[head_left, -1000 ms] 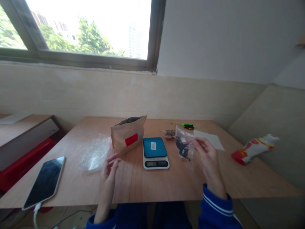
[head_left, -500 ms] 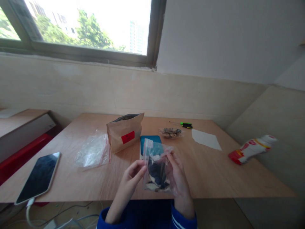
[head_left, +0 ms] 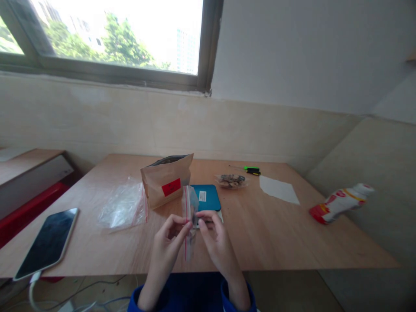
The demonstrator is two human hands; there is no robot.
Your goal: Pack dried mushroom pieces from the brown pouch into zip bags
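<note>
A clear zip-lock bag [head_left: 189, 201] with a red strip stands nearly edge-on between my hands, above the near part of the table. My left hand [head_left: 167, 240] pinches it at the strip with thumb and fingers. From the other side, my right hand [head_left: 216, 236] grips the bag with closed fingertips, which hide much of its contents. Just behind them lies a flat blue square object [head_left: 212, 203] with a white label. A brown paper pouch [head_left: 162, 184] with a red label stands open at its top, left of the blue object.
On the wooden table [head_left: 276, 234], empty plastic bags [head_left: 121, 206] and a phone [head_left: 48, 240] on a cable lie left. A packet of brown dried pieces [head_left: 231, 181], a green-and-black screwdriver [head_left: 251, 168] and white paper [head_left: 279, 190] lie farther back. A red-and-white bottle [head_left: 339, 203] leans at the right.
The bag has turned from facing me to nearly edge-on, and its dark and pale contents are now mostly hidden. My right hand has moved left, closer to my left hand.
</note>
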